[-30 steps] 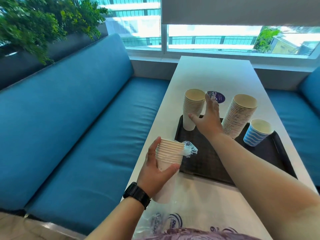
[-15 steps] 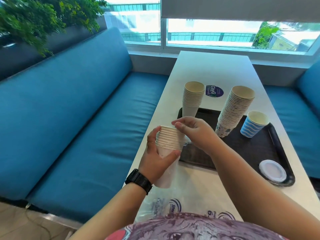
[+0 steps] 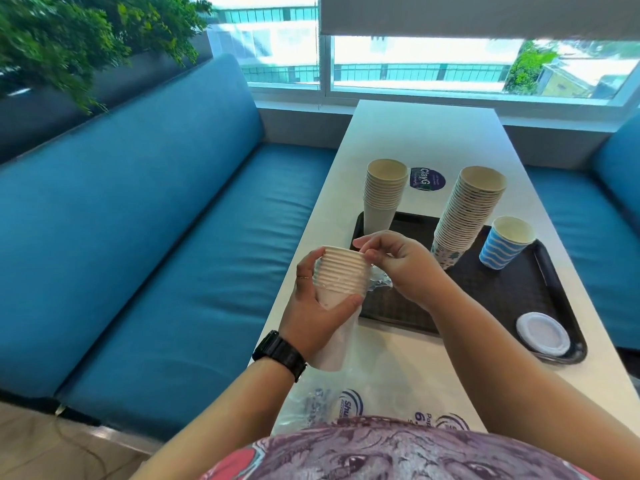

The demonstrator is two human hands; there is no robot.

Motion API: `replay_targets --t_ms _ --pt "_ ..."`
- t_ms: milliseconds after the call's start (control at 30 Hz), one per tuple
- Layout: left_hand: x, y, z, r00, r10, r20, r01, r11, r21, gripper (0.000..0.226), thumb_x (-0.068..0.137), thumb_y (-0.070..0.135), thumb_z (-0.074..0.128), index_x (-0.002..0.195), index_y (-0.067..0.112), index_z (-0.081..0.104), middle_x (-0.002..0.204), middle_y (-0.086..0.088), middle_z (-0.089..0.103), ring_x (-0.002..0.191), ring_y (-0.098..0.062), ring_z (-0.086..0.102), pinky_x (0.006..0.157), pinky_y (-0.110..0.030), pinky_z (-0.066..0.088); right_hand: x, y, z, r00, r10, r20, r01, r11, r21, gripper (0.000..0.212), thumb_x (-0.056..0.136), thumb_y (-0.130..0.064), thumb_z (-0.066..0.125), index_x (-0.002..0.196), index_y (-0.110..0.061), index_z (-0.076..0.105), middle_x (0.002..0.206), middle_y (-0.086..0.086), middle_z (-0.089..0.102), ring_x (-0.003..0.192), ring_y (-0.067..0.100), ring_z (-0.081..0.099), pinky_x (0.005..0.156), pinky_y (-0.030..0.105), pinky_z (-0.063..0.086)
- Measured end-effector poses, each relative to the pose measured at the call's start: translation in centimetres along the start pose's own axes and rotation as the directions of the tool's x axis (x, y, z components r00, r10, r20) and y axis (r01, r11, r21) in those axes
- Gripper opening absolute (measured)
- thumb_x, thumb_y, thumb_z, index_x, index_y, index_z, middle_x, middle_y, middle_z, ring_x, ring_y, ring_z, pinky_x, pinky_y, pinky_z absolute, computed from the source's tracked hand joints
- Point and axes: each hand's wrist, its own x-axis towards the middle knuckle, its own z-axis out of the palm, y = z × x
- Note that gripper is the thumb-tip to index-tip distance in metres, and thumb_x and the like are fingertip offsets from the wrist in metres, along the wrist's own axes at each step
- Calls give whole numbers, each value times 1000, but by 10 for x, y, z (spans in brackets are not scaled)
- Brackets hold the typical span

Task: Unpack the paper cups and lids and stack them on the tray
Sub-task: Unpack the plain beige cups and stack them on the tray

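With your left hand (image 3: 313,311) wrapped around the wrapped cup stack (image 3: 341,282) mid-frame, just left of the tray (image 3: 512,289), and your right hand (image 3: 398,261) pinching plastic at its rim, I'd peel the sleeve down slowly so no cups slip out.

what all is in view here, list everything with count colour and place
held cup stack: one, white, in the left hand over the table's near left edge
plastic wrap: one, clear, at the held stack's rim
plain cup stack: one, cream, tray's far left corner
tall cup stack: one, cream with patterned bottom cup, leaning, tray middle
striped cup: one, blue and white, tray's right side
lid: one, white, tray's near right corner
tray: one, black, on the table
table: one, white
sticker: one, purple, beyond the tray
printed bag: one, clear, table's near edge
benches: two, blue, both sides
left hand: grips held stack
right hand: pinches at the rim
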Motion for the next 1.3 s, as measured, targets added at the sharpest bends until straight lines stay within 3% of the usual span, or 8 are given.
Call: replay_targets --t_ms 200,367,600,833,900,1067,1200,1300 --pt "-4 2 2 997 57 44 -60 996 72 82 67 56 70 134 52 22 130 9 47 104 -10 60 84 -38 56 6 -3 -4 994 -44 -104 46 999 16 26 95 -1 54 83 -22 64 112 1 65 105 14 61 97 26 48" --pt "-1 -1 1 999 45 5 -45 999 19 82 67 52 75 133 56 25 130 9 49 103 -15 64 85 -46 56 2 -3 -5 1000 -26 -14 27 996 91 16 94 -7 59 87 -18 68 115 1 66 105 15 63 94 27 49" --pt "-1 2 0 999 40 -22 -39 999 12 82 66 52 76 129 64 24 131 9 50 107 -17 64 88 -47 55 1 -1 -3 998 -59 27 59 998 -27 19 92 -6 62 79 -20 67 109 -5 66 100 8 61 95 26 48" --pt "-4 4 0 998 55 28 -57 996 71 84 65 58 71 133 54 21 127 3 53 103 -15 63 85 -41 55 17 -12 -15 968 26 -250 -20 999 26 16 96 -18 59 82 -26 62 95 -5 66 81 3 57 72 13 42" --pt "-4 3 -1 998 57 25 -59 995 80 83 65 59 70 131 60 20 127 2 53 102 -15 63 84 -41 56 18 -12 -16 978 73 -197 -65 997 47 7 95 -20 60 88 -20 63 88 -5 63 74 0 58 67 9 43" --pt "-2 2 -2 999 38 22 -39 996 83 83 65 60 71 128 66 17 130 2 53 103 -16 64 86 -43 56 20 -5 -12 996 71 -62 -57 978 201 13 93 -10 60 84 -18 62 93 -5 68 87 10 60 85 23 49" --pt "-2 -2 -5 1000 6 25 -9 995 100 85 63 64 70 129 67 17 131 8 49 106 -13 62 91 -40 55 43 -13 -28 972 -8 -235 20 998 51 21 91 -16 65 74 -29 65 71 -17 64 78 11 55 80 28 42" --pt "-2 -4 -5 1000 -3 14 2 997 75 84 61 62 72 127 67 21 125 13 52 104 -10 63 89 -40 55 69 -32 -49 919 -149 -365 80 977 -197 12 92 -22 63 83 -29 68 80 -11 65 80 12 55 76 29 40"
